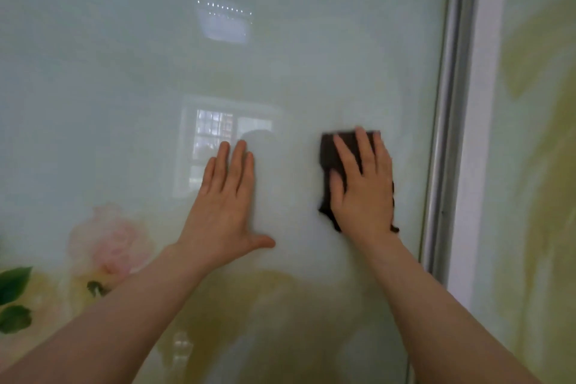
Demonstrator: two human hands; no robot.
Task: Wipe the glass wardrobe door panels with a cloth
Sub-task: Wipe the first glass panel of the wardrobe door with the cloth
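A glossy glass wardrobe door panel (311,56) with a pale flower print fills the head view. My right hand (363,187) lies flat with straight fingers on a dark brown cloth (328,153), pressing it against the glass near the panel's right edge. The cloth shows above, left of and below the hand. My left hand (226,203) rests flat on the bare glass to the left of the cloth, fingers straight and together, thumb spread out to the right.
A silver metal frame strip (448,134) runs vertically just right of the cloth. Beyond it is a second printed panel (536,165). A window and a ceiling lamp are reflected in the glass. A pink rose print (109,246) sits lower left.
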